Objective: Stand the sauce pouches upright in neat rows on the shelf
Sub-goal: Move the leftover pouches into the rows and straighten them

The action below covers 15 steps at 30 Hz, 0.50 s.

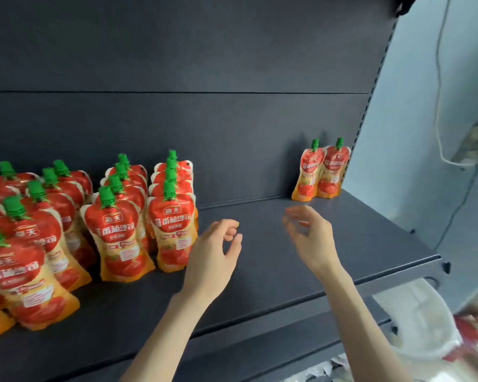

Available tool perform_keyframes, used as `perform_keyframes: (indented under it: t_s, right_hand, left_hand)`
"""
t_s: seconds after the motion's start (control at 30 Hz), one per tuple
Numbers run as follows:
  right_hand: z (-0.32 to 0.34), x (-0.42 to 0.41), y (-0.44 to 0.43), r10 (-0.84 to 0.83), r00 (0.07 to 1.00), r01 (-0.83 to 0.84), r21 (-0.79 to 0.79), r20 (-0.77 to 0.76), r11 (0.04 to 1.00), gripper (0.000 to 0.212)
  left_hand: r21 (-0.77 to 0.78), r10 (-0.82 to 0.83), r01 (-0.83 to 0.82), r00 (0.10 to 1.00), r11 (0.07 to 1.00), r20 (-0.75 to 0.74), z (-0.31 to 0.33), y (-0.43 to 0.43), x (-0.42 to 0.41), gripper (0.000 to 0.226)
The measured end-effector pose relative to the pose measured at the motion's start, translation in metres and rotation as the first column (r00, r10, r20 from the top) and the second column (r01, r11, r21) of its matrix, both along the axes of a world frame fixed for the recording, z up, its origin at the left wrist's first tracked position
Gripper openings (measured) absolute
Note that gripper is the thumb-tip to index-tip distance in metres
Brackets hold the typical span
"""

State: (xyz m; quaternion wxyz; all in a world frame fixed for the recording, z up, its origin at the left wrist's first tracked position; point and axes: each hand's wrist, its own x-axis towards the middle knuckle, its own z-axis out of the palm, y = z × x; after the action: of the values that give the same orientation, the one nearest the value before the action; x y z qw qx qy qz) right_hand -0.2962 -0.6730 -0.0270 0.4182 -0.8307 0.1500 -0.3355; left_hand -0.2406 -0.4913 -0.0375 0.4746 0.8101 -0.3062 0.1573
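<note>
Several red-and-orange sauce pouches with green caps stand upright in rows on the left of the dark shelf (273,271); the nearest row ends at a front pouch (174,230). Two more pouches (321,172) stand side by side at the far right, against the back panel. My left hand (213,257) hovers over the shelf just right of the rows, fingers loosely curled and apart, holding nothing. My right hand (310,238) hangs blurred above the middle of the shelf, fingers spread and empty, short of the two right pouches.
The shelf's front lip (287,323) runs diagonally below my forearms. A slotted upright (375,86) bounds the shelf on the right, with a pale wall and a hanging cable (438,111) beyond. A clear plastic bag (425,326) with red contents lies below at the lower right.
</note>
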Motion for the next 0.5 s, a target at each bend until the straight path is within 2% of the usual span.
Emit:
perform_keyframes:
  t_s: [0.17,0.3,0.5]
  right_hand:
    - [0.005,-0.031,-0.103,-0.012,1.000,0.011,-0.045,-0.012,0.999,0.017]
    - [0.001,-0.043,-0.177,-0.034,0.998,0.030,-0.072,-0.055,0.997,0.009]
    - [0.016,-0.023,-0.248,0.023,0.998,-0.026,-0.049,-0.061,0.998,0.023]
  left_hand:
    - [-0.041,-0.059,0.055,0.995,0.998,-0.083,-0.005,-0.115,-0.015,0.006]
    - [-0.054,-0.106,0.099,0.985,0.994,-0.139,-0.012,-0.194,-0.025,0.004]
    - [-0.066,-0.052,0.044,0.993,0.997,-0.110,0.000,-0.262,0.000,0.008]
